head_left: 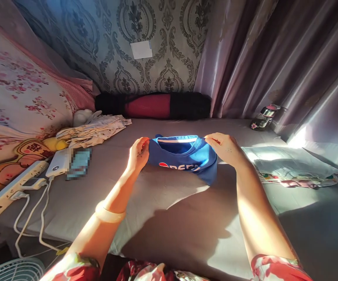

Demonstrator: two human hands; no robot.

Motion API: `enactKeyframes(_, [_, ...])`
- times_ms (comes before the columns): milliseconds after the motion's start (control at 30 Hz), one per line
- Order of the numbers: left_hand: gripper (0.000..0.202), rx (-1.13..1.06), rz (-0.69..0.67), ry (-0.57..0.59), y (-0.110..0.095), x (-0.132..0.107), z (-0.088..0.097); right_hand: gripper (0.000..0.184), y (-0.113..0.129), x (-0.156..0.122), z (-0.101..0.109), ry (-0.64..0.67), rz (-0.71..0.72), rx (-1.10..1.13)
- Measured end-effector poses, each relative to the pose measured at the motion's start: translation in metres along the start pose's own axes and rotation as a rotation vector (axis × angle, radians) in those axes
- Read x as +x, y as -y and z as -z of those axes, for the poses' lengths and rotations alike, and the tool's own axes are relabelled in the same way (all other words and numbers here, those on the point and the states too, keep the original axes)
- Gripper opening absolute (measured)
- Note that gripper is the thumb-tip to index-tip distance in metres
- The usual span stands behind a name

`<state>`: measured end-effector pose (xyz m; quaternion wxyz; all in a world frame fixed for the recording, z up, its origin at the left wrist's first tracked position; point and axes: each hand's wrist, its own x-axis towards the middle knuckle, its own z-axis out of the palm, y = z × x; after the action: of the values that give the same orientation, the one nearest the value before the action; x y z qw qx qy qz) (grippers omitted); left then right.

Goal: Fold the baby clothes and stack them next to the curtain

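Note:
A blue T-shirt point(183, 158) with a white printed word and a red mark hangs stretched between my hands above the grey sheet point(145, 195). My left hand point(139, 153) pinches its left shoulder beside the neckline. At the opposite shoulder, my right hand point(223, 146) grips the fabric between thumb and fingers. The round collar faces up and its opening shows. Sunlight falls on the shirt's right part, and the lower part of the shirt hangs out of sight behind its front.
Folded clothes point(288, 164) lie at the right, below a dark bottle point(264, 117). Crumpled pale cloth point(98, 130) is at the left. Nearby are a white power bank point(58, 163), a power strip point(13, 191) and cables. A black and red roll point(148, 106) lies along the wall.

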<state>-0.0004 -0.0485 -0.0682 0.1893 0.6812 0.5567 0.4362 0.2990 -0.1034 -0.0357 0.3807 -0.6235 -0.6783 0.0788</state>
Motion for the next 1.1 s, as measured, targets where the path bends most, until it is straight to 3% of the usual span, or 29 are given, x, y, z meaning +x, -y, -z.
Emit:
enactKeyframes(133, [0.024,-0.035,-0.038,-0.053,-0.005,-0.001,0.000,0.032,0.005,0.000,-0.008,-0.078,-0.044,-0.029])
enactKeyframes(233, [0.025,-0.044,-0.156,-0.004,-0.011,0.008,0.012,0.030,0.009,0.003,-0.006,-0.131,-0.073,-0.061])
enactKeyframes(367, [0.026,-0.038,-0.232,0.179,-0.022,0.024,0.050,0.033,0.019,0.009,0.018,0.036,-0.050,0.047])
enactKeyframes(467, [0.029,-0.098,-0.202,0.327,-0.033,0.035,0.087,0.040,0.033,0.013,0.045,0.225,-0.053,0.214])
enactKeyframes(567, [0.035,-0.110,-0.153,0.388,-0.052,0.042,0.123,0.040,0.053,0.019,0.072,0.312,-0.044,0.292])
enactKeyframes(667, [0.042,-0.057,-0.237,0.315,-0.080,0.046,0.158,0.034,0.077,0.028,0.100,0.243,-0.024,0.265])
enactKeyframes(800, [0.050,0.028,-0.352,0.049,-0.118,0.052,0.185,0.037,0.105,0.046,0.124,0.005,0.105,0.143])
enactKeyframes(900, [0.055,0.106,-0.358,-0.089,-0.129,0.067,0.182,0.051,0.112,0.060,0.122,-0.136,0.257,-0.040])
enactKeyframes(1000, [0.053,0.277,-0.479,-0.037,-0.123,0.088,0.164,0.035,0.108,0.071,0.111,-0.157,0.371,-0.200])
enactKeyframes(1100, [0.021,0.288,-0.580,-0.217,-0.115,0.103,0.148,0.020,0.104,0.078,0.107,-0.218,0.415,-0.264])
